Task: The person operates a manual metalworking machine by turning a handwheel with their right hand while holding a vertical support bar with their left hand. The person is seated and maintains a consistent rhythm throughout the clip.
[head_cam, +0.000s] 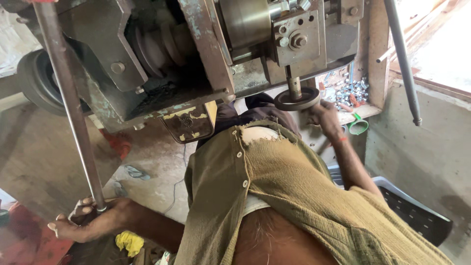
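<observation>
Reference landmark: the lathe-type machine (196, 54), a worn grey-green metal body filling the upper part of the head view.

Left hand (86, 221): positioned well below the machine, at the lower left. The fingers (81, 208) are closed around the bottom end of a long steel lever rod (68, 103), which rises at a slight tilt from the fist to the machine's upper left corner. The rod end sits inside the grip, emerging above the knuckles.

Right hand (325, 117): raised just beneath the machine's right-hand head. It is closed on the rim of a dark round handwheel (297, 99), which is mounted on a short vertical spindle (293, 83) projecting down from the machine. The wheel lies to the left of and slightly above the palm, with the fingertips on its right edge (thumb placement cannot be determined).

Surroundings: a wooden tray of small bright metal parts (351, 91) sits immediately right of the machine, behind the right hand. A green plastic ring (359, 126) lies just below that tray. A second thin steel rod (402, 59) hangs down at the machine's far right. A stepped pulley (162, 46) shows within the machine's left half. A yellow rag (130, 242) lies on the floor near the left forearm.
</observation>
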